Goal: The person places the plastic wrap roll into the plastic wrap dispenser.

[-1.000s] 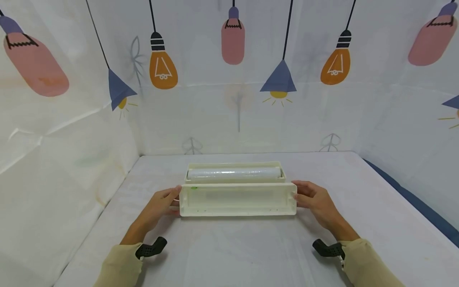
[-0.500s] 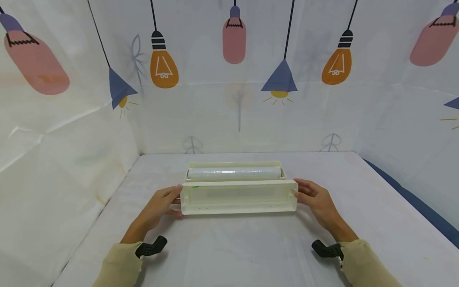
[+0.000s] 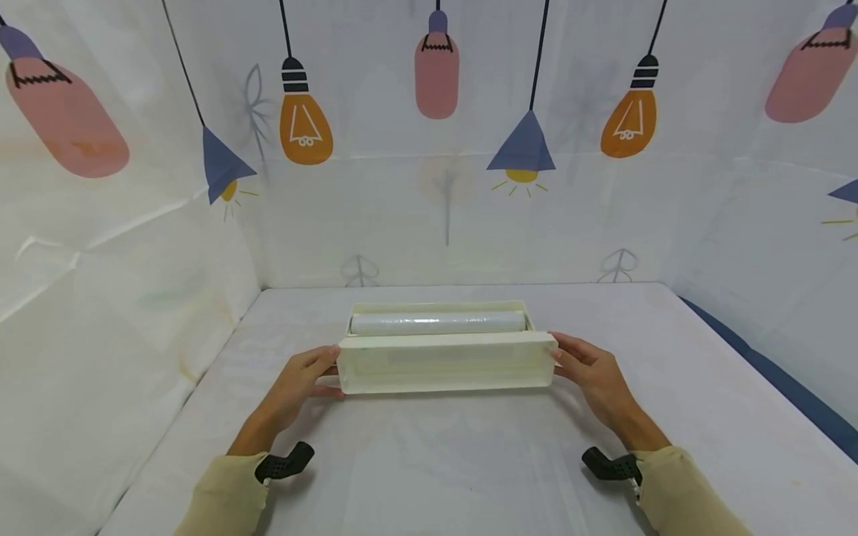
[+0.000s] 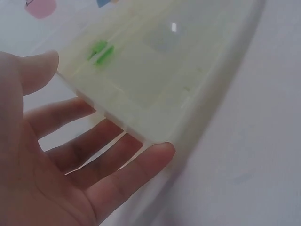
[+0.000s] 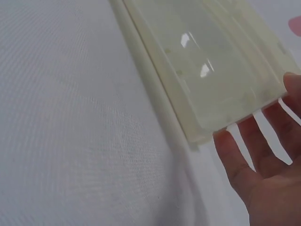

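A long cream plastic lid (image 3: 445, 365) is tilted in front of a matching open box (image 3: 439, 306). Inside that box lies a shiny roll of cling film (image 3: 439, 322). My left hand (image 3: 295, 383) holds the lid's left end, thumb at the upper corner and fingers along the end edge. At the other end, my right hand (image 3: 593, 378) grips the lid in the same way. The left wrist view shows a small green mark (image 4: 101, 52) near the lid's end. Seen from the right wrist, fingertips (image 5: 225, 139) sit at the lid's lower corner.
A white cloth covers the table (image 3: 456, 461). White sheets with printed lamps and bulbs hang as a back wall (image 3: 402, 223) and at both sides. A dark blue strip (image 3: 771, 368) runs along the right edge. Black wrist cameras (image 3: 284, 461) sit at the sleeves.
The lid has tilted between my hands: its upper edge and lower edge have both risen a little, and more of its long edge face shows. My hands, the box and the roll stay nearly in place.
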The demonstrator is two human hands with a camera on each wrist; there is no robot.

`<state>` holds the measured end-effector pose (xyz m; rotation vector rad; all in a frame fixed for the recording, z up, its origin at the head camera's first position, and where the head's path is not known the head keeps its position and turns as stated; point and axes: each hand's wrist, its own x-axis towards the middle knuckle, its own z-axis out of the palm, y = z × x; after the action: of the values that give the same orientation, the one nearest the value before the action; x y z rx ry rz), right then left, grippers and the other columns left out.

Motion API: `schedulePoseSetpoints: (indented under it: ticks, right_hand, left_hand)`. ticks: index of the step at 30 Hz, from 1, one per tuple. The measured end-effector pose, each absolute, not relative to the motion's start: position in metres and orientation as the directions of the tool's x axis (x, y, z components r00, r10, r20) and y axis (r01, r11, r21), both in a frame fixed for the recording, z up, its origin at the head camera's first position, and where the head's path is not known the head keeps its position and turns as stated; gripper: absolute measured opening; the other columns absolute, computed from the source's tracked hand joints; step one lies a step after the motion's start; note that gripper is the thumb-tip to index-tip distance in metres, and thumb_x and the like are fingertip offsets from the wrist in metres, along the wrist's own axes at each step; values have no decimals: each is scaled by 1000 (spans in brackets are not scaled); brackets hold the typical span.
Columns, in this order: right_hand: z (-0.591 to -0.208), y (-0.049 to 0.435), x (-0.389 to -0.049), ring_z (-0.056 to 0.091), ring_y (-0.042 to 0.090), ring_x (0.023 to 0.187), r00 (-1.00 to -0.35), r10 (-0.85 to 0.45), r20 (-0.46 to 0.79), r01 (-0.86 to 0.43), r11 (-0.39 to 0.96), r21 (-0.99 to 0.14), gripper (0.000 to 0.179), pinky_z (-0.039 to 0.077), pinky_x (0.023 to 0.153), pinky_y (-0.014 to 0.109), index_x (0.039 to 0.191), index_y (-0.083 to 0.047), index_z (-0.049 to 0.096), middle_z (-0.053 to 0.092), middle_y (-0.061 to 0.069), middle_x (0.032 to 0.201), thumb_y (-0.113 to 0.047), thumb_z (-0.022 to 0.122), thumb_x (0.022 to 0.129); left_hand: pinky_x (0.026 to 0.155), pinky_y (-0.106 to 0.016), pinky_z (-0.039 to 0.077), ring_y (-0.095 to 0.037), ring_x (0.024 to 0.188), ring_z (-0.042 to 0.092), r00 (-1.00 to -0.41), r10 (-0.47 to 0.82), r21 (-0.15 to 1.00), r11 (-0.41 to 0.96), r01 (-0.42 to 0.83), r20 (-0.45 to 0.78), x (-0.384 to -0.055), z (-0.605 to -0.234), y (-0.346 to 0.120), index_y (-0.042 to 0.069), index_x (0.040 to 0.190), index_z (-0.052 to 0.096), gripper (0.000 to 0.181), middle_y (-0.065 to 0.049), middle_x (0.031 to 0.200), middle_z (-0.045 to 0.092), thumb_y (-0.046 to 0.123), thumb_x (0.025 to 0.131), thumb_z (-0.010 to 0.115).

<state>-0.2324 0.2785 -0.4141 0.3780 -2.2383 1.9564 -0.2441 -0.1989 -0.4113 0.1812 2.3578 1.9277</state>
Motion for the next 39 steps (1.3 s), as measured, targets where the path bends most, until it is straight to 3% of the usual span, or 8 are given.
schedulePoseSetpoints:
  ticks: [6, 14, 24, 39]
  right_hand:
    - [-414, 279, -232, 58, 6, 117, -977, -107, 185, -198, 120, -973, 61, 55, 90, 32, 151, 4, 39, 51, 7, 146, -35, 52, 106]
    - [-412, 280, -233, 54, 8, 123, -981, -124, 151, -156, 34, -987, 63, 55, 92, 39, 154, 0, 35, 37, 14, 157, -38, 50, 106]
    - [-413, 278, -232, 59, 10, 118, -977, -81, 196, -196, 0, -981, 58, 56, 90, 36, 150, 1, 42, 52, -1, 143, -33, 53, 105]
    - [-409, 276, -231, 59, 12, 116, -965, -72, 251, -248, -42, -968, 49, 56, 89, 35, 146, 3, 45, 55, -1, 134, -24, 54, 106]
  left_hand:
    - [79, -44, 60, -34, 114, 62, -988, 151, 985, 170, 36, 10, -246, -413, -199, -6, 138, 55, 60, -21, 134, 57, 43, 102, 56]
    - [80, -44, 60, -35, 116, 60, -984, 167, 984, 158, 86, 59, -243, -407, -199, -7, 140, 52, 58, -24, 139, 54, 38, 104, 56]
    - [86, -43, 58, -41, 128, 51, -975, 206, 983, 146, 112, 80, -241, -406, -202, -6, 145, 47, 59, -23, 150, 44, 35, 104, 56]
    - [92, -42, 55, -42, 128, 50, -971, 223, 982, 142, 125, 92, -242, -404, -199, -4, 150, 41, 58, -23, 151, 42, 33, 106, 52]
